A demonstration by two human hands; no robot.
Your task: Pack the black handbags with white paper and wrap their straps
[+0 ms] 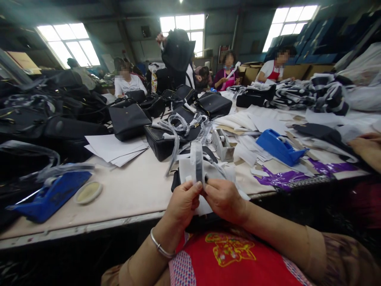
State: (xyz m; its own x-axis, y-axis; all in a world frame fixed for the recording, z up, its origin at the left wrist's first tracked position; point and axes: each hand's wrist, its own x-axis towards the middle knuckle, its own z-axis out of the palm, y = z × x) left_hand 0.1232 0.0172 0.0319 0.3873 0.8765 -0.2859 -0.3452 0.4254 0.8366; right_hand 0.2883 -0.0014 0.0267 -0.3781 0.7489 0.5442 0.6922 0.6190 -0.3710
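A black bag strap wrapped in clear plastic film stands up in a loop at the table's front edge. My left hand pinches its lower end between thumb and fingers. Close beside it, my right hand is closed on the same strap, the fingertips of both hands almost meeting. White wrapping sheet and part of a black bag lie just behind my hands. Exactly what the right fingertips grip is partly hidden.
Black handbags and white paper sheets cover the table. A grey tape dispenser and blue ones stand around. A round lid lies left. A co-worker's hand is at right; several people work opposite.
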